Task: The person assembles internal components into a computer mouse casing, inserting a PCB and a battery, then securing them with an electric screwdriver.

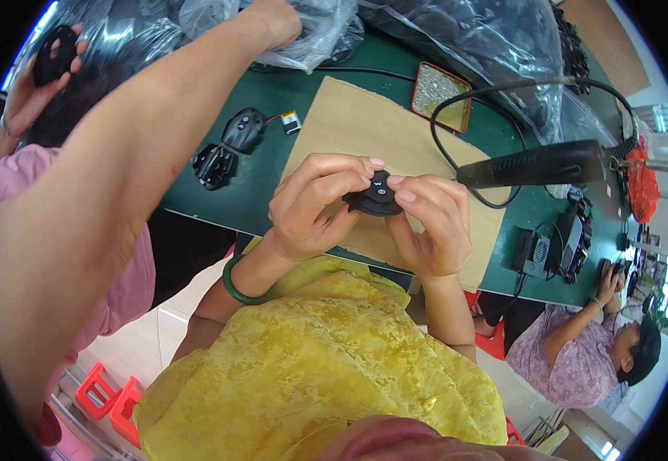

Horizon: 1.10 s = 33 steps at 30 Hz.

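A small black plastic device shell (374,202) with light button marks on its face is held between my two hands, above the cardboard. My left hand (307,201) pinches it from the left, fingertips on its upper edge and thumb beneath. From the other side my right hand (435,219) grips it, thumb and index finger on its edge. To the left lie an opened black shell (244,131), joined by thin wires to a small silvery battery (291,122), and a second black part (215,166). What the device's underside looks like is hidden.
Brown cardboard (349,111) covers part of the green table (380,48). Beyond it are a red-rimmed tray (467,115) and clear plastic bags (472,34). A black cylindrical tool (534,164) juts in from the right. A co-worker's arm (157,131) crosses at left; another person (572,353) sits right.
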Tool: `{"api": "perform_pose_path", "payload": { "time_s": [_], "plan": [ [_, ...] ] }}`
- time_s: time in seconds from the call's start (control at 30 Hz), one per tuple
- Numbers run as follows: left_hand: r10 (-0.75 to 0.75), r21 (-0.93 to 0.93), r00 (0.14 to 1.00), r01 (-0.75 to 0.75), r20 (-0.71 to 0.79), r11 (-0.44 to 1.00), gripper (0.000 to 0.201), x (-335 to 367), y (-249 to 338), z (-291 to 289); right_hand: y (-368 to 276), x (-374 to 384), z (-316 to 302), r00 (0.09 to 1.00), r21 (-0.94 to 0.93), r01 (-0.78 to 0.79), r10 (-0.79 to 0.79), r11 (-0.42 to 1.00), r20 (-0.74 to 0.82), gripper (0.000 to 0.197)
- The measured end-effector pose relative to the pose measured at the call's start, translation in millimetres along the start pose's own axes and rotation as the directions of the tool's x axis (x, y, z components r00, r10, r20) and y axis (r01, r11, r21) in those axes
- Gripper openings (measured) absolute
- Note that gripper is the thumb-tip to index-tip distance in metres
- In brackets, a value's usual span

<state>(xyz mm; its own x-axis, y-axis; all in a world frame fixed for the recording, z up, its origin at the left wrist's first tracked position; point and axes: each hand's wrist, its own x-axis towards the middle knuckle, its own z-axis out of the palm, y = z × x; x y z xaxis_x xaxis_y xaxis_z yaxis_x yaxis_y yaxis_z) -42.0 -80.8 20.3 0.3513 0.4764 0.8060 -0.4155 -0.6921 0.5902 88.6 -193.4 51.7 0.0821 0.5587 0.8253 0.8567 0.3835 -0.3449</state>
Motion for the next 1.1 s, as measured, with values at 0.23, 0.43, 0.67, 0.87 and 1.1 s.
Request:
{"api": "perform_pose_path", "payload": {
  "time_s": [0.23,0.43,0.67,0.87,1.1],
  "plan": [
    [-0.3,0.314,0.94,0.24,0.161,0.919,0.051,22,31,-24,1,-6,1,0.989,0.073,-0.147,0.147,0.986,-0.004,0.051],
    [-0.419,0.82,0.903,0.165,0.098,0.548,0.047,3,25,-85,1,-16,6,0.962,0.154,-0.246,0.26,0.957,-0.08,0.048],
    [-0.4,0.961,0.916,0.073,0.042,0.266,0.043,4,14,-98,-6,-11,6,0.976,0.131,-0.203,0.211,0.971,-0.058,0.047],
    [-0.407,0.968,0.91,0.028,0.079,0.25,0.042,9,10,-96,-4,-10,4,0.986,0.072,-0.162,0.165,0.984,-0.036,0.051],
    [-0.317,0.594,0.893,0.072,0.319,0.801,0.049,29,39,-59,2,-13,7,0.991,0.046,-0.122,0.124,0.991,-0.044,0.052]
  ]
}}
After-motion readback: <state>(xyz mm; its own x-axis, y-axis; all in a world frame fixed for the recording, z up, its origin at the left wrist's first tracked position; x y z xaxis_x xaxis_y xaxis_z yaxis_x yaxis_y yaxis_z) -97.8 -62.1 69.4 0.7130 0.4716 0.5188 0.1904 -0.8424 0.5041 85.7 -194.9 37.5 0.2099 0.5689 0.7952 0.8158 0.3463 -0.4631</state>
